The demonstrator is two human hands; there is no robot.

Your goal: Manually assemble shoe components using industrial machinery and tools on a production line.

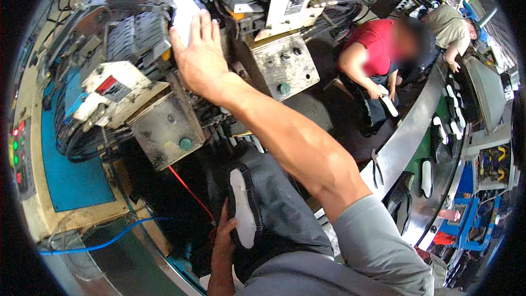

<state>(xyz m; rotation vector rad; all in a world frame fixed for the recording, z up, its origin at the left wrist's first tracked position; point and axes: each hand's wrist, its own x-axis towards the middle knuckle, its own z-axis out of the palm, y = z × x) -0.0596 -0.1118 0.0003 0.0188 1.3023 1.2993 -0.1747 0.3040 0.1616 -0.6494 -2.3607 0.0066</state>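
Observation:
My right hand (201, 57) reaches far forward into a shoe machine. Its fingers are stretched out and lie flat on a white shoe sole (185, 4), which sits sole up between the two dark ribbed halves of the machine (134, 38). What lies under the palm is hidden. Low over my lap, my left hand (223, 231) is closed around the side of a dark shoe upper (256, 200) with a white insole board (242, 203) facing up. Most of the left fingers are hidden behind it.
A conveyor (438, 153) curves along the right with several shoe uppers and white soles; pliers (376, 167) lie on its metal edge. A person in red (372, 49) holds a shoe beyond. A control panel (21, 156) stands left; a blue hose (104, 249) crosses below.

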